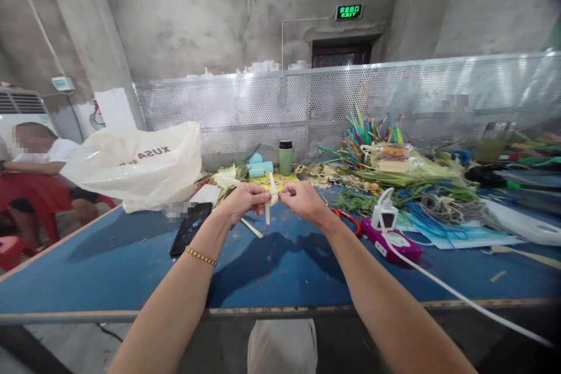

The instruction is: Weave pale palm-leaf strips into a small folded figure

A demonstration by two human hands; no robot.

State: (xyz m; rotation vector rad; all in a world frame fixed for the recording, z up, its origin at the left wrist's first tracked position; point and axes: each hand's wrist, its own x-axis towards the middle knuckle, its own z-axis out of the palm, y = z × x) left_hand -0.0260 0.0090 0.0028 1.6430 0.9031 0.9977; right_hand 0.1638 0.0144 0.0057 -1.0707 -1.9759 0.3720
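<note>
Above the blue table, my left hand [250, 198] pinches a pale strip of plant leaf [268, 211], which stands upright with one end above the fingers and one below. My right hand [300, 198] is closed at the strip's right side, its fingertips pressed together around a bent, pale part near the middle. What exactly lies between the right fingertips is too small to make out, but it seems part of the same strip. Another pale strip [252, 228] lies on the table just under my left hand.
A black tablet [191, 229] and a white plastic bag [144, 158] are on the left. Behind my hands stands a green bottle [286, 158]. To the right are red-handled scissors [350, 221], a purple power strip [391, 241] with a white cable, and tangled cords [442, 210]. A seated person [35, 152] is far left.
</note>
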